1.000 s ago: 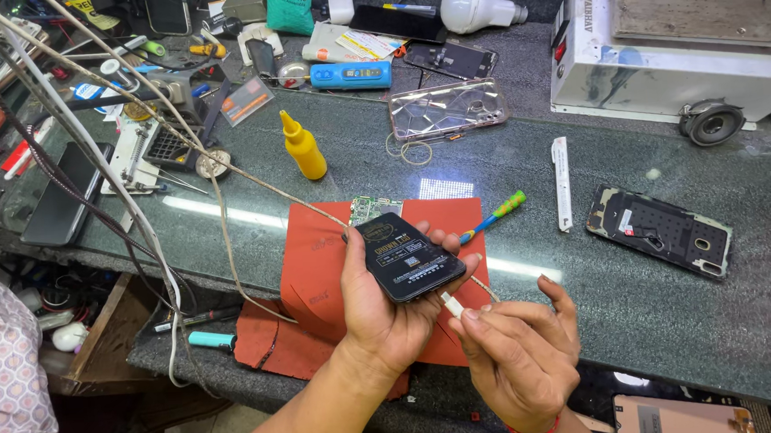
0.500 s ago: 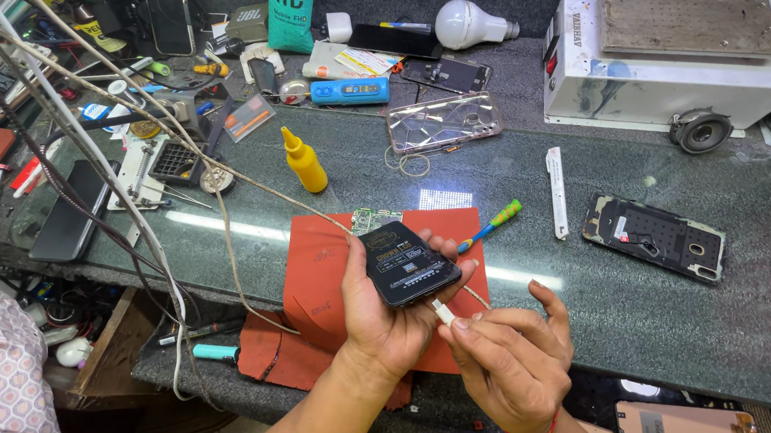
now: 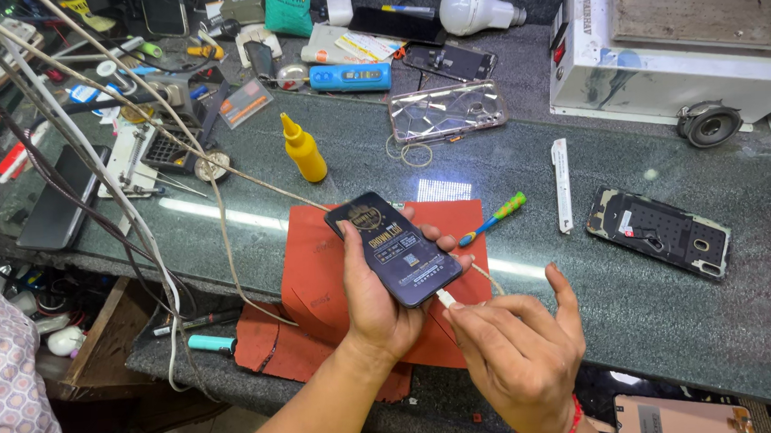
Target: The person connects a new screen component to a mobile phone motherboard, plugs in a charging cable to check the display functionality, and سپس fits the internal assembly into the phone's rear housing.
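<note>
The left hand (image 3: 374, 299) still grips the dark phone (image 3: 393, 246), thumb along its left edge, fingers wrapped behind, holding it above the red mat (image 3: 317, 265). The right hand (image 3: 519, 353) has closed in: its fingertips now pinch the white cable plug (image 3: 445, 297) right at the phone's lower end, where earlier it sat slightly apart.

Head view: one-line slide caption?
Left hand holds a dark phone while right hand pinches a white cable plug at its bottom edge.
</note>
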